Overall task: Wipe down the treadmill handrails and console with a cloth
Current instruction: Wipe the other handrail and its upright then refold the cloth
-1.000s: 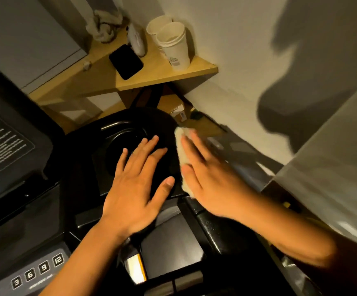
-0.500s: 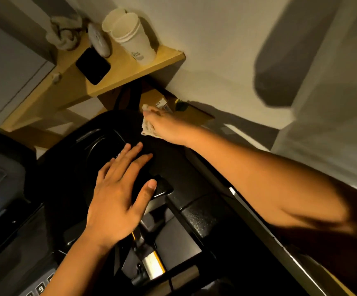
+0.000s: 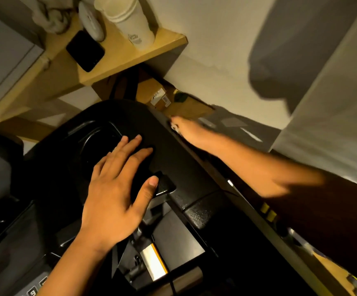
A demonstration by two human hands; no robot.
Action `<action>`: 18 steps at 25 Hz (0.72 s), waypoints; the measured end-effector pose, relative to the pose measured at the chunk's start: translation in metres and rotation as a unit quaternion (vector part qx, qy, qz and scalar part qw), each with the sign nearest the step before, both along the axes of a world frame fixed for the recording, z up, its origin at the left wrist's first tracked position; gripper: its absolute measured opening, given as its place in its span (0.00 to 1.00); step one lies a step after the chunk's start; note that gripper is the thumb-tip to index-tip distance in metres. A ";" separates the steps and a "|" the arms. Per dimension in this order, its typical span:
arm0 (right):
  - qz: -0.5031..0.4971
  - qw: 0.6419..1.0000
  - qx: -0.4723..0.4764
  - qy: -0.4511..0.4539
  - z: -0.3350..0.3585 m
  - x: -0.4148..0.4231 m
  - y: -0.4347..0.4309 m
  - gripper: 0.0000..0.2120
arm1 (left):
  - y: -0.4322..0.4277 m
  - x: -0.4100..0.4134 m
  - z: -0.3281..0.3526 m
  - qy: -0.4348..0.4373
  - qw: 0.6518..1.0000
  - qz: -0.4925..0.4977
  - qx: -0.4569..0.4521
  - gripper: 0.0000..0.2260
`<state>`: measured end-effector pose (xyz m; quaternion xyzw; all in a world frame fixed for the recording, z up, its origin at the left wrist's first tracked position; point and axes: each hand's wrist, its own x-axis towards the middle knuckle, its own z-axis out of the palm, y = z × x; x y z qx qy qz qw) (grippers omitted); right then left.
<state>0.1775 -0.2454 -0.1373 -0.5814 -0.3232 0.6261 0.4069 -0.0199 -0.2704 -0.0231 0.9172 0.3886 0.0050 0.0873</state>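
The black treadmill console [image 3: 169, 146] fills the middle, with a round cup recess [image 3: 100, 142] on its left part. My left hand [image 3: 117, 189] rests flat on the console, fingers straight and spread over the recess edge. My right hand [image 3: 189, 131] reaches over the console's far right edge and holds the white cloth [image 3: 174, 126] against that edge. Only a small bit of the cloth shows beside the hand. The right forearm is blurred. A black textured handrail [image 3: 203, 210] runs toward me at the lower right.
A wooden shelf [image 3: 117, 58] at the upper left carries stacked paper cups [image 3: 130, 20], a black phone [image 3: 85, 50], a white oval object [image 3: 92, 20] and a bundled rag [image 3: 51, 16]. A cardboard box [image 3: 184, 103] sits below by the wall. Number buttons [image 3: 32, 292] show at the bottom left.
My right hand has swept the cloth from the console top beside my left hand outward to the far right edge. The left hand has stayed flat on the console.
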 end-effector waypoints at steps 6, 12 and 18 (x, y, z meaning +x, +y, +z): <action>0.063 0.976 0.160 -0.132 0.036 -0.010 0.013 0.27 | 0.001 0.001 0.001 -0.004 1.000 -0.007 0.001 0.23; -0.021 0.988 0.149 0.023 -0.015 -0.001 -0.098 0.25 | 0.003 0.000 -0.002 -0.007 1.000 0.000 0.003 0.23; 0.139 0.937 0.144 -0.285 -0.061 -0.008 0.029 0.26 | -0.001 0.000 -0.001 -0.057 0.998 0.013 0.004 0.24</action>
